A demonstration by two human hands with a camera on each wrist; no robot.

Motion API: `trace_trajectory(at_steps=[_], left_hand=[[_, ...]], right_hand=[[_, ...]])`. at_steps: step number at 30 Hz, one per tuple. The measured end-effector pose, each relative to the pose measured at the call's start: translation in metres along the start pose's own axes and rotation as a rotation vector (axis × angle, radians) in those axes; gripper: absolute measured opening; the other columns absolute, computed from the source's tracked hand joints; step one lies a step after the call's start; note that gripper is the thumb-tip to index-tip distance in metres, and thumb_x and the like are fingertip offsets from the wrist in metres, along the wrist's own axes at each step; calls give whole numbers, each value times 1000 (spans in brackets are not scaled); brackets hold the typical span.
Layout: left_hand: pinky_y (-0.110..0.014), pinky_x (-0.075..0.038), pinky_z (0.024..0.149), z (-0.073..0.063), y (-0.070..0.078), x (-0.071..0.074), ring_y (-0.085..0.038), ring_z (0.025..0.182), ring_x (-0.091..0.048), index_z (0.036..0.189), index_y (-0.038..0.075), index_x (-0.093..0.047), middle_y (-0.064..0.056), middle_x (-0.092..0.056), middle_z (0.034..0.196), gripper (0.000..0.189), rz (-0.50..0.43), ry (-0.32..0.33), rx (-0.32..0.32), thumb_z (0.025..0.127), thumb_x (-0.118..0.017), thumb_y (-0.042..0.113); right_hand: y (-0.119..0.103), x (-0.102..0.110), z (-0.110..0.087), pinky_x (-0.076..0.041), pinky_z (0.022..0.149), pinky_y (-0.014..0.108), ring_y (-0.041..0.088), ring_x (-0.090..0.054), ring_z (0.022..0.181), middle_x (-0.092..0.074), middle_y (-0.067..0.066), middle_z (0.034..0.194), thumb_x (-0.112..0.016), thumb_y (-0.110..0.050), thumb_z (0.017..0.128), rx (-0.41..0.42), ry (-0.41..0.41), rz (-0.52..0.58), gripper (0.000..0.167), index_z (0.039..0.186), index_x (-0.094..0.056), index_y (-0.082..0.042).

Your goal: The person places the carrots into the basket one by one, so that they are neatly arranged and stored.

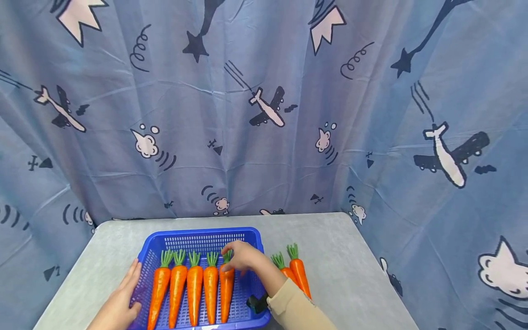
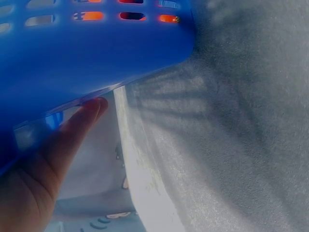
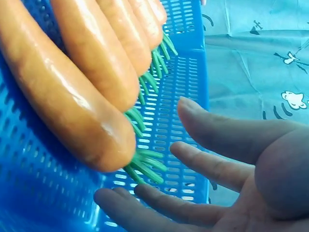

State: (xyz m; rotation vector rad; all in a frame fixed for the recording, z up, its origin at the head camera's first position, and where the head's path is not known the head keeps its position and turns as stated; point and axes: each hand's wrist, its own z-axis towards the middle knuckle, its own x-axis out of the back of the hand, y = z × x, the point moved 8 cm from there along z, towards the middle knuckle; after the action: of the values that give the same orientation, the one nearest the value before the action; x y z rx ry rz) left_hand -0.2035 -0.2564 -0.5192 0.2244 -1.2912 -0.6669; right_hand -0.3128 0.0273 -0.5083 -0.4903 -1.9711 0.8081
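Several orange carrots with green tops, among them a middle carrot [image 1: 194, 293], lie side by side in a blue plastic basket [image 1: 198, 232] in the head view. My right hand [image 1: 243, 256] is over the top of the rightmost carrot [image 1: 226, 295]. In the right wrist view its fingers are spread around the green stems [image 3: 147, 164], with a gap between them and the carrot. My left hand [image 1: 119, 295] rests along the basket's left side, fingers straight. The left wrist view shows a digit [image 2: 79, 123] at the basket's rim.
Two more carrots, one of them the outer carrot [image 1: 299, 275], lie on the grey table [image 1: 342, 256] right of the basket, partly behind the right forearm. A blue curtain [image 1: 255, 160] printed with planes hangs behind and beside the table. A small black object [image 1: 257, 303] shows by the right wrist.
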Motion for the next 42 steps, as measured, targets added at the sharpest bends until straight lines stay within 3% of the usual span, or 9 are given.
trace_trajectory(at_steps=[4,10,15,17,20,26,30,33,42], left_hand=[[7,4,96,0,-4,-2,22,129,6,154,-14,-21,-28,-12,165,97,-17,-47,51,69,-68,-10],[2,-1,99,3,-8,-5,-51,141,-29,154,-15,-19,-30,-11,165,95,-29,-141,128,72,-68,-7],[3,0,100,1,-8,-4,-14,151,-8,153,-15,-20,-29,-10,165,96,-29,-103,91,70,-68,-8],[7,4,94,1,-8,-4,-14,150,-7,153,-15,-19,-29,-9,165,96,-39,-91,85,70,-67,-9],[7,4,93,2,-9,-5,-50,141,-27,154,-14,-17,-29,-8,166,96,-48,-126,120,72,-67,-8],[7,3,94,1,-7,-3,16,135,4,153,-15,-21,-30,-11,165,96,-32,-84,76,70,-68,-9],[1,3,96,4,-8,-6,-25,152,-14,154,-14,-20,-30,-12,164,95,-29,-133,118,73,-69,-6],[1,3,95,5,-10,-7,-55,140,-29,155,-13,-17,-29,-9,165,96,-46,-168,151,74,-68,-6],[7,4,92,3,-10,-6,-53,140,-27,155,-13,-17,-28,-7,166,96,-58,-144,135,73,-67,-7]], right_hand=[[-4,8,-6,-61,62,47,30,-65,76,-65,18,118,-83,-10,81,32,34,7,42,120,-69,-10],[-10,24,-15,-61,63,42,26,-65,77,-65,22,122,-83,-11,81,123,95,90,38,116,-70,-10],[-14,39,-24,-61,72,43,28,-68,95,-65,21,125,-81,-11,82,204,128,179,35,116,-71,-12],[-13,45,-29,-60,79,46,32,-68,102,-65,20,127,-81,-14,84,218,145,182,36,118,-71,-13],[-10,55,-37,-57,90,54,36,-66,111,-66,17,129,-79,-17,85,227,177,192,38,122,-70,-14],[6,74,-50,-54,96,56,38,-62,120,-65,13,133,-77,-23,88,226,249,231,42,128,-67,-15],[22,85,-56,-54,97,56,36,-61,123,-64,12,134,-76,-26,89,211,320,246,43,130,-66,-18],[33,90,-59,-54,97,55,37,-60,125,-63,13,136,-76,-28,88,225,346,262,45,131,-65,-19],[78,99,-64,-56,95,49,37,-61,122,-65,10,133,-76,-24,89,247,437,318,41,128,-68,-17]])
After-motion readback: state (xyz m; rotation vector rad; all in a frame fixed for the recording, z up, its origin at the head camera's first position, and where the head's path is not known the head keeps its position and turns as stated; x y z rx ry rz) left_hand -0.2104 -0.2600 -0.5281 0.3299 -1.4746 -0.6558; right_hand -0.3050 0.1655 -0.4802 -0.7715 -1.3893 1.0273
